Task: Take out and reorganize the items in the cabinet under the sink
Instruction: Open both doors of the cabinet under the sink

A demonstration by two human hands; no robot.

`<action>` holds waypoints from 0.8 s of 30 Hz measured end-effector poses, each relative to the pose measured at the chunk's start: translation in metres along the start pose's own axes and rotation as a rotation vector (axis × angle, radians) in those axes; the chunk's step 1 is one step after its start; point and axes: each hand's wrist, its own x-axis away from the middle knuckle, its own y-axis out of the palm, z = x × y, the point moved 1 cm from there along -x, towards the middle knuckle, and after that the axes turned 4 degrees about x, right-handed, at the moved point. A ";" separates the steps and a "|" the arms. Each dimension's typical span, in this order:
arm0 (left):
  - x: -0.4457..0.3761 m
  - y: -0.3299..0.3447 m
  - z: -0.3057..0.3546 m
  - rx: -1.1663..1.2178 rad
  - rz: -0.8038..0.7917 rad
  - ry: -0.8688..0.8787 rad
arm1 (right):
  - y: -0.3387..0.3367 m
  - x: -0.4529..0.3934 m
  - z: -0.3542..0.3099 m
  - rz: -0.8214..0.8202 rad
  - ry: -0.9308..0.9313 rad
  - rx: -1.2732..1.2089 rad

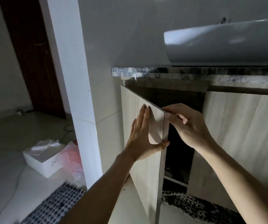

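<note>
The only writing in view is a handwritten mark on the side of a white box [43,160] on the floor at the left; it looks like "DS" or "05" but cannot be read for sure. A clear plastic bag sits in the top of that box, and a pinkish plastic bag [72,159] lies just beside it against the white pillar [75,88].

The cabinet under the sink has its left door [142,126] swung partly open, its free edge pointing toward the camera. The left hand [142,135] lies flat on the door's outer face, fingers straight and together, thumb spread to the door's edge. The right hand [189,125] curls its fingers around the door's top corner edge, pinching it. Behind the door the cabinet interior [179,143] is dark; a shelf edge shows low inside, and its contents cannot be made out.

The right door [243,135] is closed. Above, a speckled stone countertop [162,72] carries a white basin [227,41]. A black-and-white checked mat [56,206] lies on the floor below the cabinet, extending past the pillar.
</note>
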 end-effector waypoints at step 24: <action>0.109 -0.138 -0.094 -0.006 0.632 -0.473 | 0.217 -0.078 -0.073 -0.369 -0.319 0.343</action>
